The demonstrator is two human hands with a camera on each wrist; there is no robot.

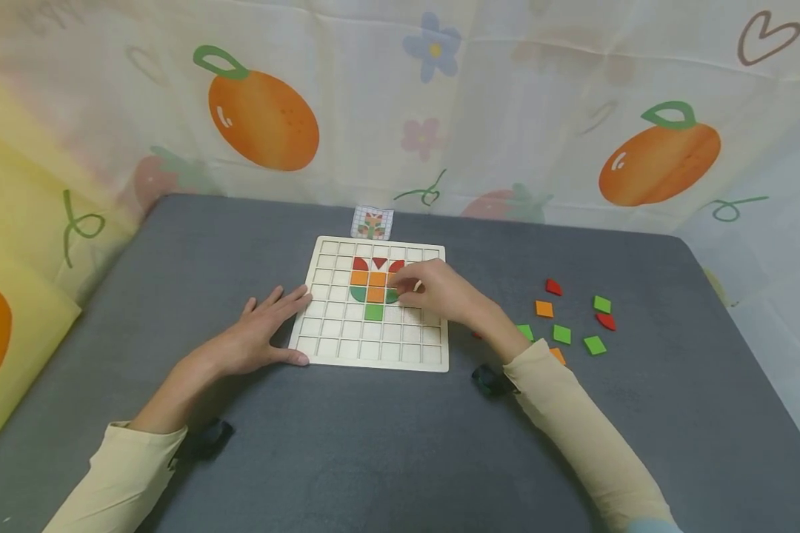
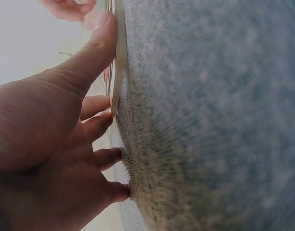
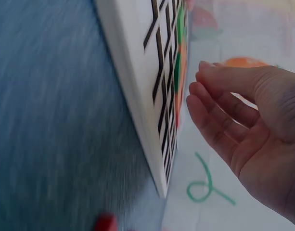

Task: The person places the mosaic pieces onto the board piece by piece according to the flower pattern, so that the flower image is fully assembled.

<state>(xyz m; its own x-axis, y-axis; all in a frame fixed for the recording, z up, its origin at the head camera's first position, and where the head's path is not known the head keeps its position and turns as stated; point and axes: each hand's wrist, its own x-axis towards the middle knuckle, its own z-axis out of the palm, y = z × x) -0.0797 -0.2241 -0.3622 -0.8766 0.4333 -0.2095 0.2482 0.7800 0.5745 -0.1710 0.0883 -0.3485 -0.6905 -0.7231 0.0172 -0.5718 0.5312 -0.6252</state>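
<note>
Your left hand [image 1: 256, 337] lies flat on the counter [image 1: 400, 444], fingers straight and spread, thumb pressed along the near left edge of the wooden grid board [image 1: 373, 348]. Your right hand [image 1: 440, 292] hovers over the board's middle, fingers loosely bent at the right side of the tile picture [image 1: 375, 285]: red pieces on top, orange squares below, green at the base. Whether those fingers pinch a tile, I cannot tell; they cover that spot. Out to the right, loose tiles [image 1: 570, 318] in red, orange and green lie scattered, well apart from the board. A small pattern card [image 1: 372, 223] sits just beyond the board's far edge. The counter is dark grey felt, backed by a curtain [image 1: 400, 96] printed with oranges and flowers. Both wrist views are blurred and tilted.
</note>
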